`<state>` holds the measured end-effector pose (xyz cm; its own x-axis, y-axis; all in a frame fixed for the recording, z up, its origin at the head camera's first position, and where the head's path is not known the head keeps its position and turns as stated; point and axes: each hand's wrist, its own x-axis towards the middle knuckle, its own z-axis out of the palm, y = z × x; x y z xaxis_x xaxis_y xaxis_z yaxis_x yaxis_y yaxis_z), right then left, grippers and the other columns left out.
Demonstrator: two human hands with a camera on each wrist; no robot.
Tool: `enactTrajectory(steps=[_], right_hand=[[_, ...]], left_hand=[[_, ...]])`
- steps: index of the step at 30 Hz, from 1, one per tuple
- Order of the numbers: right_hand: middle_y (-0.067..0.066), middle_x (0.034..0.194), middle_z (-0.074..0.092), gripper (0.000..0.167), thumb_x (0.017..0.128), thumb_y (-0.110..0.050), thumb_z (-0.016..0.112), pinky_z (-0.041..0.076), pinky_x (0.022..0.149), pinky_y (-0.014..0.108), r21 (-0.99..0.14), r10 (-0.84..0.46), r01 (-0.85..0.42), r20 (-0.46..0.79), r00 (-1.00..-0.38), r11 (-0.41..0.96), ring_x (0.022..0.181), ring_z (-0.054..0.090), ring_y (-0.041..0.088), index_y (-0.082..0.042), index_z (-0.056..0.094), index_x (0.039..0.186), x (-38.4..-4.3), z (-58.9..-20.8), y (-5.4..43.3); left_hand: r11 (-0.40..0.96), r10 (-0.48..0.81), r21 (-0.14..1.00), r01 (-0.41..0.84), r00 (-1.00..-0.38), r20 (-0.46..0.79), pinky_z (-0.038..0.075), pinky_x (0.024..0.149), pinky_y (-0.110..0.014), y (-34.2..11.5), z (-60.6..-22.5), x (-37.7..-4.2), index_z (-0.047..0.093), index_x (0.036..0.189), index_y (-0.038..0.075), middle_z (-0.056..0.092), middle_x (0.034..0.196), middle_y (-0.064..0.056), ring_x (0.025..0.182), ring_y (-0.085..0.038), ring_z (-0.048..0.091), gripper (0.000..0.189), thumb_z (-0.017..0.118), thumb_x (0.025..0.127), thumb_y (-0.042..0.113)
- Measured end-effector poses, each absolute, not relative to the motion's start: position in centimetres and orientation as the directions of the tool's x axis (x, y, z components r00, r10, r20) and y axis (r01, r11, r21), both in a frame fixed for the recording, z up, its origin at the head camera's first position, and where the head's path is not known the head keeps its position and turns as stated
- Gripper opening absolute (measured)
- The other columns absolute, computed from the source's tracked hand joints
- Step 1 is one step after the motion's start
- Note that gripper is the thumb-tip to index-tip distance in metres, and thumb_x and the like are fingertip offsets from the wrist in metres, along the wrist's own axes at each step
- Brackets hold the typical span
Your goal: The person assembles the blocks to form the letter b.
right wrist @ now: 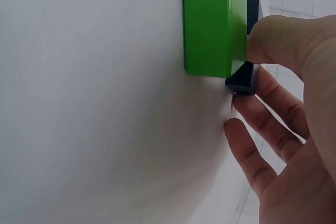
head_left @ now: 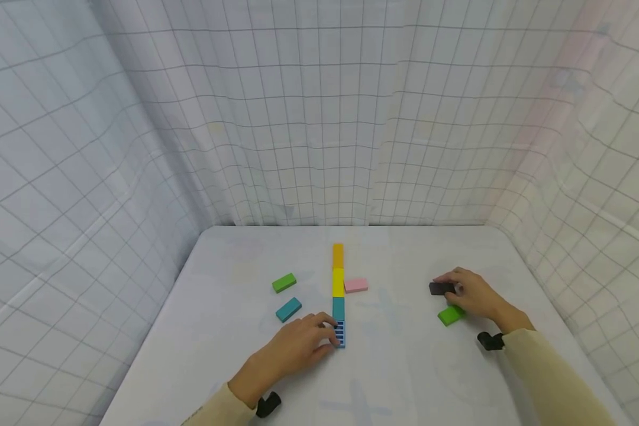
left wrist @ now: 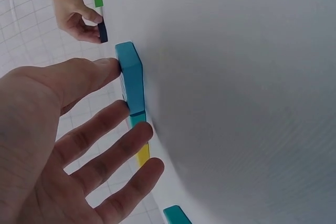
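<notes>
- blue block is touched by the left hand's thumb and fingertips; whether it's actually gripped can't be told
- it's lined up end to end with the teal, yellow and orange blocks
- black block, off on the right, is pinched by the right hand, bright green block just beside

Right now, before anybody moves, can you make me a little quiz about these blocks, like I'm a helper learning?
1. True or false: in the head view, the pink block lies right of the yellow block.
2. Fill the gap, far to near down the middle: orange block, yellow block, teal block, ____ block.
3. The right hand pinches which colour? A) pink B) black C) orange

Key: 1. True. 2. Blue block. 3. B, the black block.
</notes>
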<state>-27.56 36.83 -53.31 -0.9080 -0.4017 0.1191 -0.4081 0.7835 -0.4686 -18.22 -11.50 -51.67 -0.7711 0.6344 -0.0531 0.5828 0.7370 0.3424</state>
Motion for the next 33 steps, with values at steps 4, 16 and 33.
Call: enactTrajectory(steps=[4,16,33], right_hand=[[0.012,0.126,0.078,0.038,0.102,-0.003,0.085,0.058,0.090,0.037,-0.482,-0.394,-0.403,0.126,-0.911,0.778,0.106,0.069,0.022,-0.009,0.082,0.139,-27.5,-53.1,36.3],[0.010,0.125,0.078,0.039,0.103,-0.006,0.086,0.062,0.093,0.043,-0.492,-0.372,-0.373,0.106,-0.922,0.786,0.113,0.074,0.027,-0.008,0.081,0.141,-27.3,-53.4,34.3],[0.006,0.125,0.079,0.040,0.104,-0.010,0.088,0.065,0.096,0.051,-0.483,-0.373,-0.390,0.137,-0.918,0.784,0.111,0.075,0.023,-0.010,0.081,0.143,-26.8,-53.3,30.2]], left_hand=[[0.727,0.636,0.366,0.580,-0.771,-0.041,0.067,0.111,-0.042,-11.7,-52.1,-18.6,0.088,0.121,0.034,0.072,0.152,0.007,0.128,-0.016,0.073,0.012,0.082,0.112,0.029],[0.727,0.630,0.305,0.615,-0.774,0.060,0.064,0.097,-0.033,-11.1,-52.5,-19.0,0.089,0.121,0.029,0.076,0.137,0.007,0.116,-0.014,0.071,0.013,0.087,0.108,0.030],[0.742,0.562,0.363,0.563,-0.818,0.119,0.069,0.103,-0.039,-10.4,-53.5,-19.6,0.093,0.111,0.028,0.081,0.143,0.006,0.120,-0.019,0.076,0.007,0.091,0.104,0.026]])
